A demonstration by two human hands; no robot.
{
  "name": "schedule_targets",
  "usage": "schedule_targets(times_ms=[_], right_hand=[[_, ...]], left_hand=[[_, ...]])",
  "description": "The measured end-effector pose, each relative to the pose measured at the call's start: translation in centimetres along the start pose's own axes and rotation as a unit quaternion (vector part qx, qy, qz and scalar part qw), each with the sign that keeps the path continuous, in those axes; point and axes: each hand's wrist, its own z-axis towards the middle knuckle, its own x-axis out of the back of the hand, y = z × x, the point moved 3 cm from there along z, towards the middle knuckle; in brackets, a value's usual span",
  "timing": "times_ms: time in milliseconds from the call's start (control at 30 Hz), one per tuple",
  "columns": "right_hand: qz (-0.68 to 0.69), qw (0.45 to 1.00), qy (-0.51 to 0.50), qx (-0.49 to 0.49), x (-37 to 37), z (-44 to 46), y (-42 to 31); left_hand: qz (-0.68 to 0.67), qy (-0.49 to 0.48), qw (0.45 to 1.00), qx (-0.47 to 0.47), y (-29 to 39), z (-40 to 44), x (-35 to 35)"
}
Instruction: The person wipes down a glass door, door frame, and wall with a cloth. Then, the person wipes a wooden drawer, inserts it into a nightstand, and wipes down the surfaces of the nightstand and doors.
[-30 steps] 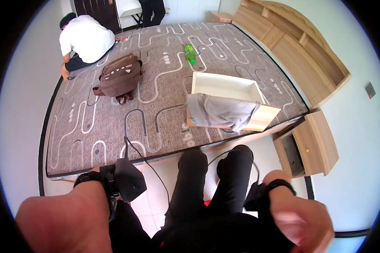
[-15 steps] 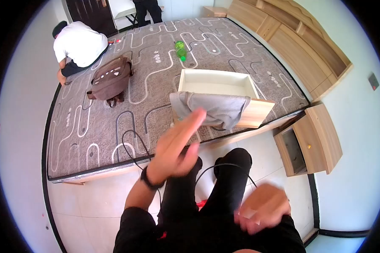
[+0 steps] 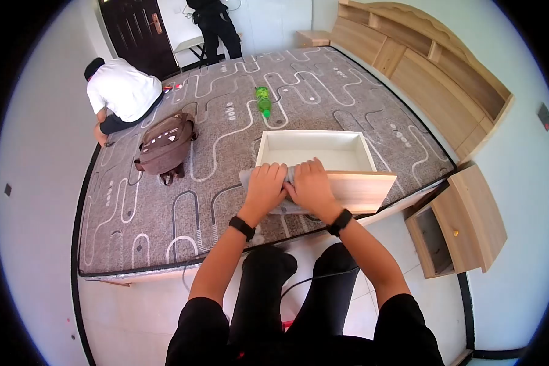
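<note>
- Left hand (image 3: 265, 186) and right hand (image 3: 312, 185) grip the gray cloth (image 3: 246, 177) at the drawer (image 3: 311, 141) front's edge.
- The drawer is out, on the mattress (image 3: 226, 143), apart from the nightstand (image 3: 456, 210).

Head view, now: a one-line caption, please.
Both hands gripping a gray cloth at the front of an open-topped drawer on a mattress.

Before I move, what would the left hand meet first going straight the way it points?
Beyond the gray cloth it holds, the left hand would probably meet the drawer's far wall; depth is unclear.
</note>
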Motion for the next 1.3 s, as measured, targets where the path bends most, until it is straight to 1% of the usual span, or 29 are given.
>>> schedule_targets(times_ms=[33,67,100,133,167,200,233,267,333,400,433,500,533,567,633,667,733,767,867,933,1000,1033,1067,1133,1167,1200,1233,1267,1300], right_hand=[[0.051,0.998,-0.041,0.001,-0.2,0.7,0.1],[0.102,0.991,-0.082,0.002,-0.5,1.1,0.1],[0.089,0.995,-0.037,0.025,-0.4,0.7,0.7],[0.093,0.995,-0.037,0.023,-0.6,0.1,1.4],[0.085,0.995,0.020,0.057,-0.3,-0.4,2.0],[0.074,0.990,0.080,0.087,0.3,-0.9,2.7],[0.073,0.991,0.082,0.078,0.6,-1.4,3.6],[0.054,0.993,0.077,0.067,0.9,-2.1,4.7],[0.029,0.996,0.067,0.048,2.1,-3.7,7.2],[-0.038,0.989,0.139,0.031,3.9,-5.5,9.9],[-0.042,0.990,0.135,0.025,4.3,-6.6,11.1],[-0.101,0.985,0.116,-0.080,5.1,-8.2,13.1],[-0.104,0.985,0.113,-0.084,5.1,-8.5,13.0],[-0.104,0.979,0.137,-0.106,4.9,-8.8,12.9],[-0.084,0.969,0.179,-0.147,4.4,-8.7,12.0],[-0.086,0.969,0.177,-0.147,4.1,-8.7,11.7],[-0.062,0.963,0.174,-0.197,3.9,-8.3,11.4],[-0.069,0.966,0.152,-0.198,4.0,-8.5,11.4],[-0.058,0.969,0.133,-0.200,3.9,-8.8,11.4],[-0.058,0.968,0.133,-0.203,4.5,-8.8,11.0],[-0.024,0.980,0.074,-0.182,4.7,-8.5,10.4],[-0.056,0.983,0.064,-0.164,5.0,-8.0,9.5],[-0.055,0.982,0.062,-0.167,5.0,-7.0,8.5],[-0.046,0.994,-0.018,-0.096,4.0,-4.5,5.4],[-0.042,0.994,-0.019,-0.096,3.4,-3.7,4.3],[0.025,0.997,0.022,-0.075,3.1,-2.7,3.3],[0.102,0.992,0.057,-0.055,2.8,-3.0,1.9],[0.106,0.991,0.054,-0.054,2.8,-3.2,1.6],[0.128,0.989,0.070,-0.032,3.8,-3.1,1.4]], left_hand=[[0.012,0.023,1.000,-0.007,0.0,-0.2,0.0],[0.013,0.017,1.000,-0.006,-0.1,-0.4,-0.2],[0.007,0.032,0.999,-0.014,0.3,-0.3,0.2],[0.002,0.048,0.999,-0.023,0.8,-0.2,0.7],[0.004,0.045,0.999,-0.027,1.2,-0.1,0.9],[0.025,0.030,0.999,-0.011,1.6,0.3,1.1],[0.043,0.015,0.999,0.004,2.1,0.6,1.0],[0.041,0.011,0.999,-0.005,2.9,1.3,0.7],[0.007,-0.018,1.000,-0.017,5.1,3.1,-0.4],[-0.009,-0.004,0.999,-0.032,8.1,5.1,-1.7],[-0.018,0.010,0.999,-0.041,9.3,5.8,-2.3],[-0.047,-0.004,0.998,-0.042,10.6,6.9,-3.4],[-0.070,-0.018,0.997,-0.038,11.0,7.0,-3.8],[-0.076,-0.019,0.996,-0.039,11.0,6.8,-4.1],[-0.072,-0.032,0.997,-0.010,9.9,6.2,-3.9],[-0.075,-0.032,0.997,-0.009,9.4,5.7,-3.5],[-0.025,0.078,0.996,-0.046,8.6,4.5,-1.9],[-0.024,0.074,0.996,-0.048,8.6,4.1,-1.7],[-0.023,0.067,0.996,-0.052,8.4,3.9,-1.1],[-0.036,0.037,0.998,-0.034,8.8,3.6,-0.8],[-0.056,0.036,0.997,-0.038,8.4,3.4,-0.4],[-0.071,0.037,0.996,-0.042,7.9,3.2,-0.3],[-0.072,0.035,0.996,-0.043,6.9,2.7,0.1],[-0.093,0.077,0.992,0.021,3.9,1.0,1.1],[-0.095,0.081,0.992,0.025,3.2,0.3,1.4],[-0.099,0.088,0.991,0.028,2.5,0.1,1.7],[-0.144,0.031,0.978,0.145,0.6,-1.2,2.7],[-0.187,-0.018,0.948,0.257,-1.7,-2.1,3.8],[-0.240,0.045,0.931,0.271,-3.9,-2.4,4.5]])
